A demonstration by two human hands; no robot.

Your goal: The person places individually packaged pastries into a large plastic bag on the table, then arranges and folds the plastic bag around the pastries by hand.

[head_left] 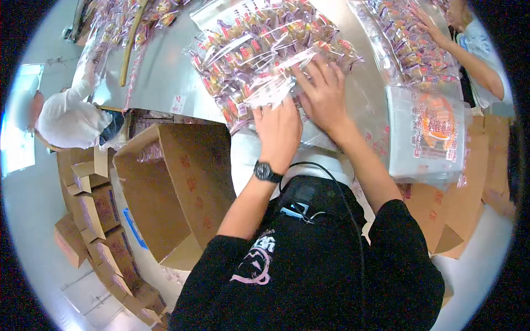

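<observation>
A large clear plastic bag [259,47] lies on the metal table [165,77], filled with rows of small wrapped packets in purple, red and yellow. At its near edge, my left hand [279,127], with a black watch on the wrist, has its fingers closed on the crumpled plastic. Just right of it, my right hand [324,94] rests on the bag with its fingers spread; their tips are slightly blurred. A stack of flat printed bags [428,132] with an orange design lies to the right.
A big open carton [176,187] stands below the table at left, with more cartons [107,220] behind. A stick [131,47] lies at upper left. One person [72,118] is at left; another's arm [469,60] reaches over packets [414,49] at right.
</observation>
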